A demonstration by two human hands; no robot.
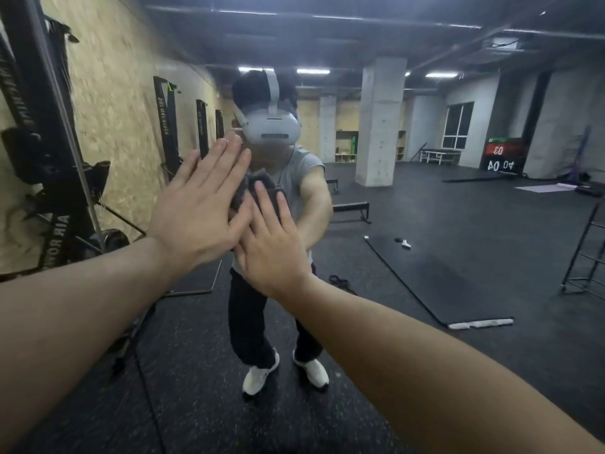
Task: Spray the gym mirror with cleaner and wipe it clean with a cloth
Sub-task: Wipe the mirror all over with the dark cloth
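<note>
The gym mirror (442, 198) fills nearly the whole view and reflects me and the room. A dark grey cloth (244, 188) lies flat against the glass at chest height. My left hand (199, 208) presses on it with straight, spread fingers, and most of the cloth is hidden under that hand. My right hand (270, 244) lies beside and slightly below, fingers straight, its fingertips on the cloth's right part. The two hands overlap at the thumbs. No spray bottle is visible.
At the left stands a black rowing machine (49, 152) upright against an OSB wall. In the reflection there are a concrete pillar (379, 126), a black floor mat (435, 273), a metal rack (586, 257) and a red timer display (502, 157).
</note>
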